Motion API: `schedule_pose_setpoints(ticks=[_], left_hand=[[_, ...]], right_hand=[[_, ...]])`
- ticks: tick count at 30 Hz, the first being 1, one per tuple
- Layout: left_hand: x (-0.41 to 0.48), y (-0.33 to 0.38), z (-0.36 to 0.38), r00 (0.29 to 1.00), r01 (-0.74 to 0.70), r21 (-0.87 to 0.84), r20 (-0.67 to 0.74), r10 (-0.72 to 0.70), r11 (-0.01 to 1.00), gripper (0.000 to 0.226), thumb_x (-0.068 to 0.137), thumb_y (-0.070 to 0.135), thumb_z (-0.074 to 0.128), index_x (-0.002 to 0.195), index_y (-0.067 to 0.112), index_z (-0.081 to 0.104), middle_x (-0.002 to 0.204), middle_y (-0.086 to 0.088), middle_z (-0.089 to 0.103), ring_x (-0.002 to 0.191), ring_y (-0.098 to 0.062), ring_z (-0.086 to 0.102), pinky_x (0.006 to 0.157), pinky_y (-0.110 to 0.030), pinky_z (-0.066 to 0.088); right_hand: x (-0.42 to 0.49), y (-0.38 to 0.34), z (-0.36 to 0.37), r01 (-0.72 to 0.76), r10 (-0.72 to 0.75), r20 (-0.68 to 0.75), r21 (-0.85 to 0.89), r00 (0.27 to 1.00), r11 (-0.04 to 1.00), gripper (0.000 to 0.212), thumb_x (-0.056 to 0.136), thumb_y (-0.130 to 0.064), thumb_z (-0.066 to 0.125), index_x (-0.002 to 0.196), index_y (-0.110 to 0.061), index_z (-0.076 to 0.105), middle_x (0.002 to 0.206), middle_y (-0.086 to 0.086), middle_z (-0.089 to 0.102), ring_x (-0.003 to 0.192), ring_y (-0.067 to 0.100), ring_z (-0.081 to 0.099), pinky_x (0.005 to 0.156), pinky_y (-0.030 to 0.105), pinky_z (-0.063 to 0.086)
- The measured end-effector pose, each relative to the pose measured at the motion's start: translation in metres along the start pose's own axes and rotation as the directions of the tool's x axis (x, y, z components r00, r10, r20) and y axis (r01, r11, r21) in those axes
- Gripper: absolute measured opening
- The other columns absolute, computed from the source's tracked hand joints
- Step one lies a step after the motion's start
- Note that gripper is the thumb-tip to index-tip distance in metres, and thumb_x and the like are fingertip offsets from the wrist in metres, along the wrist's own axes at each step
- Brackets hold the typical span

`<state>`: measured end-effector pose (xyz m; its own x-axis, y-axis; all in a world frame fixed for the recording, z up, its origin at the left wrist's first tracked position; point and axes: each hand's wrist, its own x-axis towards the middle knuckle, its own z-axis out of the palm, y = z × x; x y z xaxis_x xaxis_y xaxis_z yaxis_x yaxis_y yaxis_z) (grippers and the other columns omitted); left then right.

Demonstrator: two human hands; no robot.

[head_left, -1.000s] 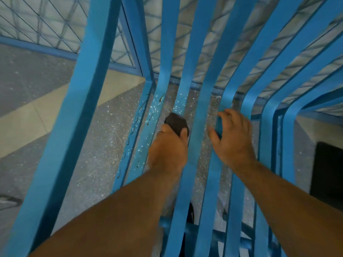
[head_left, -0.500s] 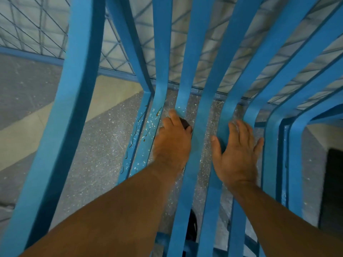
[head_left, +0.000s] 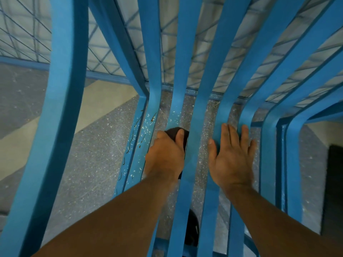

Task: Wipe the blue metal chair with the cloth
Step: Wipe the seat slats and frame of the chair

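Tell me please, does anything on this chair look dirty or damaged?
Yes. The slat left of the left hand carries pale specks and thin brown streaks. The cloth has not cleared them; whether they are dirt or chipped paint is unclear.

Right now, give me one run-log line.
left hand: presses dark cloth on chair slat | right hand: flat, braces neighbouring slats | specks remain on left slat
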<state>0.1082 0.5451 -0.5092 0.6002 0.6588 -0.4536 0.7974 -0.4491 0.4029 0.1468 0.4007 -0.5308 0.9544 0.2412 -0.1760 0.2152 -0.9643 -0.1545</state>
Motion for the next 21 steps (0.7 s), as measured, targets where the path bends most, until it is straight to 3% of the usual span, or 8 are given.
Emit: schedule_pose_setpoints(ticks=[4, 8, 14, 21], left_hand=[[0.026, 0.019, 0.001, 1.000, 0.014, -0.040, -0.020, -0.015, 0.999, 0.048, 0.093, 0.066, 0.031, 0.099, 0.021, 0.045, 0.077, 0.005, 0.051, 0.073, -0.022, 0.054, 0.059, -0.032, 0.042], [0.050, 0.039, 0.002, 1.000, -0.025, -0.077, -0.012, 0.025, 0.997, 0.046, 0.094, 0.063, 0.033, 0.099, 0.019, 0.044, 0.077, 0.003, 0.053, 0.075, -0.024, 0.057, 0.058, -0.032, 0.041], [0.062, 0.052, 0.004, 0.980, -0.171, 0.007, -0.104, 0.171, 0.985, 0.048, 0.097, 0.056, 0.034, 0.110, 0.012, 0.043, 0.105, -0.011, 0.061, 0.095, -0.033, 0.061, 0.073, -0.043, 0.048], [0.021, 0.016, 0.003, 0.988, -0.135, -0.031, -0.074, 0.132, 0.990, 0.042, 0.096, 0.055, 0.040, 0.108, 0.015, 0.048, 0.098, -0.005, 0.062, 0.087, -0.028, 0.060, 0.066, -0.032, 0.039]], right_hand=[[-0.001, -0.001, -0.001, 0.006, -0.006, 0.012, -0.014, 1.000, 1.000, 0.068, 0.099, -0.053, 0.016, 0.152, -0.011, 0.023, 0.154, 0.010, 0.033, 0.148, 0.033, 0.002, 0.118, 0.057, 0.007], [-0.001, -0.001, -0.003, 0.008, -0.008, 0.023, 0.015, 1.000, 1.000, 0.067, 0.100, -0.053, 0.018, 0.152, -0.011, 0.021, 0.155, 0.009, 0.032, 0.148, 0.032, 0.000, 0.118, 0.057, 0.007], [0.002, -0.001, -0.003, 0.015, -0.016, 0.032, 0.029, 0.999, 0.999, 0.066, 0.099, -0.051, 0.021, 0.151, -0.011, 0.023, 0.154, 0.008, 0.035, 0.148, 0.033, 0.000, 0.118, 0.056, 0.006], [0.002, 0.001, -0.001, 0.005, -0.006, 0.021, 0.038, 1.000, 0.999, 0.066, 0.099, -0.051, 0.020, 0.152, -0.010, 0.023, 0.154, 0.008, 0.035, 0.148, 0.032, 0.000, 0.118, 0.058, 0.008]])
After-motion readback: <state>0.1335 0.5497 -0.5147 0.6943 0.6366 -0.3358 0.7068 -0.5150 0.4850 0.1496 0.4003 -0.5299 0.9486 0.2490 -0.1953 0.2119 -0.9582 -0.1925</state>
